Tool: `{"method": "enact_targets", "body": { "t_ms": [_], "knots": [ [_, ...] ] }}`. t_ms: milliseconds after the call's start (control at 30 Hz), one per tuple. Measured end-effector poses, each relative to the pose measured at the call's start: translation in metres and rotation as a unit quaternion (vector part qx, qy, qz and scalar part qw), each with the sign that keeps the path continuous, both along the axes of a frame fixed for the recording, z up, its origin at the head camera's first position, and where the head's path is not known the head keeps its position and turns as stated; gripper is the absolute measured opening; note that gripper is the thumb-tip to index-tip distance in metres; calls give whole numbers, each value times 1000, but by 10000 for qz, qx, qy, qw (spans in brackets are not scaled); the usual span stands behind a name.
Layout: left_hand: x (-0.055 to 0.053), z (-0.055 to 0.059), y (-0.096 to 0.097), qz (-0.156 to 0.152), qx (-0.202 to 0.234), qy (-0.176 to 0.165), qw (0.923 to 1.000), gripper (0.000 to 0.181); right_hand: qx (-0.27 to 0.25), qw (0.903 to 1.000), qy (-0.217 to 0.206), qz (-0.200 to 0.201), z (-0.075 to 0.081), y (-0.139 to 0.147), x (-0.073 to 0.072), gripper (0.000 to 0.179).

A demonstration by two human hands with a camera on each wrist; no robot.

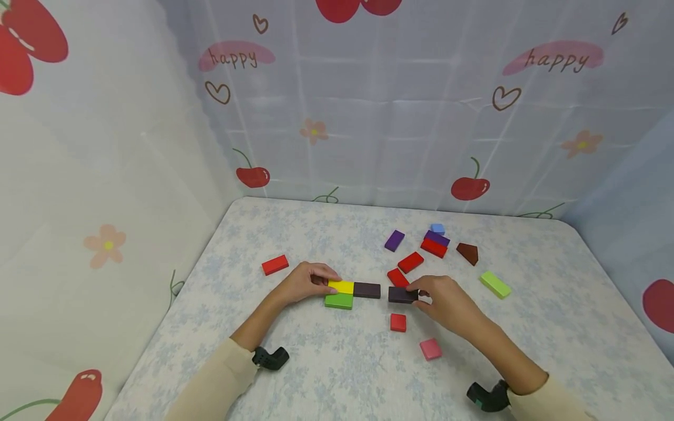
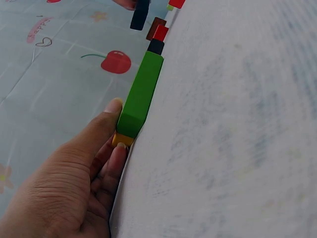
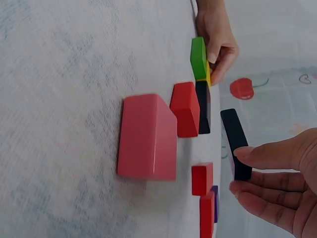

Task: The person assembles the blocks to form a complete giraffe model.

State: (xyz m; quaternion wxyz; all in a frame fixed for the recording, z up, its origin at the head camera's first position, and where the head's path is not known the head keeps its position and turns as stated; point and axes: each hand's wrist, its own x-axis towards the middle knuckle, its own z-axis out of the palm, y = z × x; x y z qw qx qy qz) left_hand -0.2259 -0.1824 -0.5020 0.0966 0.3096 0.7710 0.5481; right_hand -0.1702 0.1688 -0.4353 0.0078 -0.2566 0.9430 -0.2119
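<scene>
**Dark rectangular block (image 1: pixel 402 295), held raised in the right hand (image 1: pixel 446 303)**

Item one: the dark rectangular block is pinched near its right end between thumb and fingers. It is held just clear of the white, blue-mottled tabletop (image 1: pixel 210 339), with a gap to its left.

Item two: a flat yellow rectangular block (image 1: pixel 343 287), pinched at its left end by the left hand (image 1: pixel 308 280). Against its near side is set a bright green rectangular block (image 1: pixel 339 301); its right end is met by a second dark rectangular block (image 1: pixel 367 290), lying flat.

Nearer the front: a small red square block (image 1: pixel 398 323) and a pink square block (image 1: pixel 431 349), placed apart.

Behind the raised piece: two red rectangular blocks (image 1: pixel 411 262), lying near each other. Beyond these, a further red block (image 1: pixel 434 248) is found alongside a purple one (image 1: pixel 438 237), with a small blue block (image 1: pixel 437 228) behind. Also listed: a separate purple rectangular block (image 1: pixel 394 241), a brown angular block (image 1: pixel 468 254), a lime-green rectangular block (image 1: pixel 495 285) and, at far left, a lone red rectangular block (image 1: pixel 275 265).
</scene>
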Motion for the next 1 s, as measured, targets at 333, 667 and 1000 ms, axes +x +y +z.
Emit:
{"method": "enact_targets", "body": {
  "t_ms": [333,667,1000],
  "knots": [
    [0,0,0,-2,7,1,10000,28,18,9989,-436,144,-10,-39,3,26],
    [-2,-8,1,114,53,-205,9997,28,25,9985,-526,171,-15,-60,1,22],
    [1,2,1,28,3,1,10000,28,404,9969,-680,5,-20,-76,3,19]
  ]
}}
